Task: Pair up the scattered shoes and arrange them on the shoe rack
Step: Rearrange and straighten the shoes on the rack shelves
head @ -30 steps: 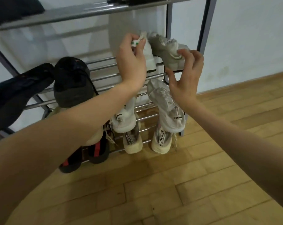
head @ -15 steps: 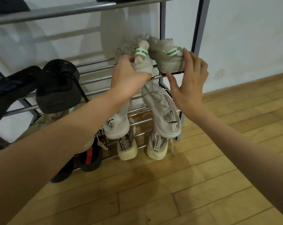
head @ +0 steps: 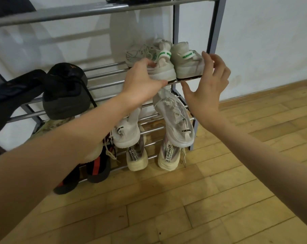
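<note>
Gripping the left sneaker (head: 164,67), heel outward, at the rack's (head: 103,85) right end, is the left hand (head: 142,83); beside its mate (head: 186,64), the right hand (head: 208,85) is hovering with relaxed fingers.

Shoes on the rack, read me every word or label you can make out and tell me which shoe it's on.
"=DESIGN": black print on the side of the white knit shoe, middle shelf, last letter unclear.
"CAPAD": heel strip of the cream shoe, bottom shelf; the start is cut off and the smaller lines beside it are too small to read.
"APADRE": heel strip of its partner, partly hidden.
Green lettering on the heel tabs of the two grey sneakers, top pair: too blurred to read.
</note>
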A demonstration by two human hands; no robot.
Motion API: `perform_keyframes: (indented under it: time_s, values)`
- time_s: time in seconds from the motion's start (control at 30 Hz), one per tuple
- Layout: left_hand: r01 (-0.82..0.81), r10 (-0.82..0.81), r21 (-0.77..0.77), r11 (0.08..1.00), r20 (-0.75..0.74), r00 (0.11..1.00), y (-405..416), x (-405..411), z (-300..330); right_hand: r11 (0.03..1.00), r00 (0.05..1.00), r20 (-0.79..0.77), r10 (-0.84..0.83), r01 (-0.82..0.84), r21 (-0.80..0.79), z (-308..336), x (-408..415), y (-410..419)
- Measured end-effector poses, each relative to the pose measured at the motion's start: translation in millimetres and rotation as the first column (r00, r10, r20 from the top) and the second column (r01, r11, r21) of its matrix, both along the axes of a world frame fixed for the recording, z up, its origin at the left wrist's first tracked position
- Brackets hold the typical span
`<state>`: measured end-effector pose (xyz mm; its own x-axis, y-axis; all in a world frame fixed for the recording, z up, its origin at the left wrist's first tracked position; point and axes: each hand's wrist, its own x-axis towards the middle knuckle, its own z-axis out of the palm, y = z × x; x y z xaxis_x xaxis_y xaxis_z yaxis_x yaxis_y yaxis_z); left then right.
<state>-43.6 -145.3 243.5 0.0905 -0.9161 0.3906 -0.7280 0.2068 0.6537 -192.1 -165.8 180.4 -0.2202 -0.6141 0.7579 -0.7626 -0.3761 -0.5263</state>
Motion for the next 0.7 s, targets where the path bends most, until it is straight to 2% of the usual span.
perform_keyframes:
  time_s: [0.07,0.1,0.17,0.23,0.33,0.4,0.53,0.63,0.7]
  values:
    - [0.020,-0.023,0.041,0.999,0.065,0.998,8,7,4,0.998,0.999,0.023,0.037,-0.036,-0.051,-4,12,18]
    - [0.016,-0.017,0.010,1.000,0.103,0.995,16,12,6,0.993,0.996,-0.002,0.088,-0.088,-0.074,-8,20,26]
    - [0.028,-0.011,-0.118,0.993,0.139,0.990,35,28,9,0.977,0.977,-0.108,0.182,-0.192,-0.090,-17,35,39]
    - [0.068,-0.046,-0.222,0.973,0.100,0.994,59,49,7,0.962,0.949,-0.190,0.252,-0.268,-0.060,-23,52,47]
    - [0.079,-0.037,-0.333,0.940,0.131,0.991,95,85,1,0.939,0.920,-0.217,0.326,-0.343,-0.042,-24,80,55]
    - [0.069,0.017,-0.419,0.905,0.199,0.980,114,111,-3,0.914,0.898,-0.211,0.387,-0.404,-0.041,-20,99,59]
    - [-0.065,0.208,-0.543,0.837,0.206,0.956,142,160,-4,0.834,0.803,-0.248,0.542,-0.551,0.035,-8,138,65]
    - [-0.204,0.381,-0.508,0.837,0.273,0.884,158,196,-2,0.759,0.731,-0.225,0.644,-0.648,0.070,0,166,70]
    - [-0.297,0.465,-0.451,0.842,0.329,0.822,163,219,-4,0.733,0.716,-0.167,0.678,-0.677,0.071,2,184,72]
